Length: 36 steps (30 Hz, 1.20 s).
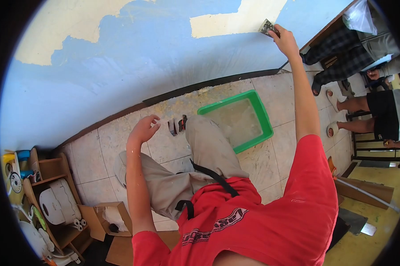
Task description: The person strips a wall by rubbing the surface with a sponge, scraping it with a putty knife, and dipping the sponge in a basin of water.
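Scraper (266,27) gripped in right hand (286,42) at wall (235,48) beyond, nothing in half-open left hand (143,129). Could gouge wall if tilted steeply.

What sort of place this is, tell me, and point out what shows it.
Probably a furnished indoor room under renovation: the wall is patchy blue and cream, a green tub stands on the tiled floor, and a wooden shelf holds household items.

A dark, pale-speckled flat tool (266,27) sits tilted at the blue wall (142,48), toward its right edge, by the lower border of a cream strip (222,24); a larger, ragged-edged cream patch (73,22) spreads at upper left.
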### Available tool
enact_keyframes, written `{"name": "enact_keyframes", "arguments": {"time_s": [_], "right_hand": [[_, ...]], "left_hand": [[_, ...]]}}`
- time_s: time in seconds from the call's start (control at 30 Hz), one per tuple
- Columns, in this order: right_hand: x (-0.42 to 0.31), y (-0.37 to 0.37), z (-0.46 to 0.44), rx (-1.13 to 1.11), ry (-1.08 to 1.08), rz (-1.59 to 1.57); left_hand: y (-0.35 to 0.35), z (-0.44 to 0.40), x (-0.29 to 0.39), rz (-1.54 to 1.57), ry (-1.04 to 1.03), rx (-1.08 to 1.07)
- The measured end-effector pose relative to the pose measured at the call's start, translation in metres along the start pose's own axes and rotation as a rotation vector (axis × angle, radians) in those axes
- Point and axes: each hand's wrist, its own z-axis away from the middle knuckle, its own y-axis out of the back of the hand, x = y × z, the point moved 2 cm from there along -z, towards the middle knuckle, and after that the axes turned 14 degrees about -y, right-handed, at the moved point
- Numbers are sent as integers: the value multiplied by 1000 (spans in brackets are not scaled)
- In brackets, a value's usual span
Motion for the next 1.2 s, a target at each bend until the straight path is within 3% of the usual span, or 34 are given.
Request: {"name": "enact_keyframes", "arguments": {"time_s": [0.13,0.17,0.23,0.33,0.4,0.43,0.53,0.67,0.7,0.8,0.93,0.97,1.03,1.2], "right_hand": [[-11,-17,7,-114,63,-194],[-29,-22,14,-34,163,-21],[-48,-37,24,-51,189,-41],[-50,-52,49,-38,35,-151],[-40,-89,73,-17,64,-365],[-33,-114,91,-256,-166,-526],[-24,-170,175,-672,-544,-905],[12,-243,292,-807,-1026,-1041],[23,-256,319,-844,-1026,-1048],[28,-268,370,-772,-1063,-822],[39,-263,404,-628,-617,-262],[38,-257,401,-608,-611,-273],[35,-246,413,-699,-818,-201],[45,-244,432,-725,-868,-77]], "left_hand": [[-1,-5,7,90,47,-19],[0,-6,8,87,54,-28],[-4,-10,4,71,17,-38],[-13,-13,-8,50,-30,-31],[-16,-16,-17,61,-83,-7],[-16,-14,-20,78,-109,19],[-11,-11,-13,53,-11,53],[-13,-9,-14,32,37,-7],[-15,-11,-12,43,37,-17],[-15,-15,-10,86,16,-15],[-14,-23,-11,86,25,8],[-15,-25,-12,92,18,5],[-18,-25,-14,87,5,-8],[-20,-34,-23,123,24,-28]]}}
